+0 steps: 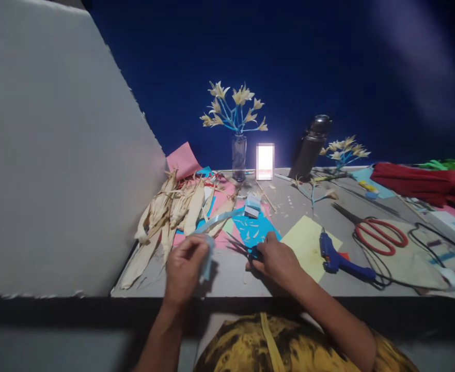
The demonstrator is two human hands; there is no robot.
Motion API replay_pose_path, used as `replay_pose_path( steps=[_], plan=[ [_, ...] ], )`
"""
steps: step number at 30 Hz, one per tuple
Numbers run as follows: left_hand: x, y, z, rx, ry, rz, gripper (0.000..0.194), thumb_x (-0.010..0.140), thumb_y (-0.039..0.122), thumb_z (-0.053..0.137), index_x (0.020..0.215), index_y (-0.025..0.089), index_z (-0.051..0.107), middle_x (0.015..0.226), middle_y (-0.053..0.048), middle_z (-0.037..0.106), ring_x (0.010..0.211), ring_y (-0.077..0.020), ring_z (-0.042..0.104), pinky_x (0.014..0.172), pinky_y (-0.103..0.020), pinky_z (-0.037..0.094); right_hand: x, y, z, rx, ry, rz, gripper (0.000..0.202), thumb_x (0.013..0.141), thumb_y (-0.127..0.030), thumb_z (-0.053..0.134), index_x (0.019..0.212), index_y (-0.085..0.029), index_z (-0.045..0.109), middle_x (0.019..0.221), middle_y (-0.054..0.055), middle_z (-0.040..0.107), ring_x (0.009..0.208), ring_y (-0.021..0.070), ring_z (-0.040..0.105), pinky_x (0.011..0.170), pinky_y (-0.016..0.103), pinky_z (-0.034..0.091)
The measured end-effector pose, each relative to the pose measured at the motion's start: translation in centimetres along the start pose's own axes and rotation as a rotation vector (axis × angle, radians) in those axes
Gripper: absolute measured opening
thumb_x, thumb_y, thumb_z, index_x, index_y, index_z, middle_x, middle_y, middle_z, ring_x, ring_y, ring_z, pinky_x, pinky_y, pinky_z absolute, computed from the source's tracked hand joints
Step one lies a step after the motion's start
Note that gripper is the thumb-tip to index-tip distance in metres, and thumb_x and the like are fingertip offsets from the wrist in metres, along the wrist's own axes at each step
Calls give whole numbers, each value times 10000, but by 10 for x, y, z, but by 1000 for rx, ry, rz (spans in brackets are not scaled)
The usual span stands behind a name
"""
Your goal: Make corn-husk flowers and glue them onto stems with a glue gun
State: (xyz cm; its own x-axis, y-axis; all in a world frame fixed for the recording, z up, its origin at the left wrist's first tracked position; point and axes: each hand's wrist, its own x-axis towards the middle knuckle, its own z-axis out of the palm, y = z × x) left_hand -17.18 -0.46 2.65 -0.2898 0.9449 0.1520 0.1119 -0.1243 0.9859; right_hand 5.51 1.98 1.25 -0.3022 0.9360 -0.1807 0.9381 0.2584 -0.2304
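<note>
My left hand (184,266) pinches a pale blue ribbon strip (215,222) that runs up and right toward a small roll (252,204) on the table. My right hand (276,258) grips small dark scissors (242,247), blades pointing left toward the strip. A bright blue paper sheet (256,230) with pale cut scraps lies just behind my right hand. Dried corn husks (175,209) are piled to the left of my left hand.
A big grey board (57,155) leans at the left. On the table: a yellow sheet (308,243), a blue glue gun (338,258), red scissors (380,235), a vase of husk flowers (238,150), a dark flask (310,147), red cloth (424,186), a lit phone (265,161).
</note>
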Motion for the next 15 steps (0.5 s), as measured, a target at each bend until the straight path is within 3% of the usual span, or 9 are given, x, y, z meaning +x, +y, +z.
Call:
replay_pose_path(
  steps=[2,3,4,7,10,12,15],
  plan=[
    [-10,-1,26,-131,-292,-152,237,739,378,743,658,171,662,907,-87,715,772,-210,640,699,-317,500,6,0,1,19,-21,-3,292,871,-396,657,1006,-140,696,1019,160,676,852,264,659,624,299,333],
    [-13,-4,37,-175,-397,-218,251,720,385,759,661,162,661,962,-109,720,768,-217,646,697,-331,504,8,2,2,41,-25,-12,262,864,-347,660,1008,-130,693,989,156,690,866,266,656,630,297,327],
    [-14,-9,47,-191,-428,-256,253,705,378,773,659,158,657,1002,-122,721,802,-226,651,724,-339,503,10,4,3,76,-25,-29,240,847,-306,669,1000,-122,690,973,153,700,872,263,652,632,294,319],
    [-12,-28,63,-171,-399,-303,265,677,354,788,610,151,631,1005,-137,726,968,-271,644,812,-345,478,12,15,1,202,-43,-111,202,758,-256,733,911,-130,692,911,112,715,813,223,634,604,271,295],
    [-10,-42,64,-225,-363,-352,294,679,363,788,603,156,593,929,-106,722,898,-239,644,746,-308,467,16,27,-8,329,-30,-150,114,765,-236,711,851,-165,687,818,39,715,719,165,610,584,242,301],
    [-11,-44,61,-251,-340,-361,304,683,374,790,614,158,588,804,-63,695,766,-186,619,674,-270,446,25,36,-16,338,96,-46,78,842,-224,627,839,-169,683,803,37,715,722,155,611,613,240,322],
    [-6,-34,58,-234,-253,-317,298,685,385,789,623,160,603,588,21,556,552,-104,478,546,-223,368,48,47,-22,261,272,154,184,915,-258,549,868,-138,681,864,103,717,804,193,627,654,268,325]
  ],
)
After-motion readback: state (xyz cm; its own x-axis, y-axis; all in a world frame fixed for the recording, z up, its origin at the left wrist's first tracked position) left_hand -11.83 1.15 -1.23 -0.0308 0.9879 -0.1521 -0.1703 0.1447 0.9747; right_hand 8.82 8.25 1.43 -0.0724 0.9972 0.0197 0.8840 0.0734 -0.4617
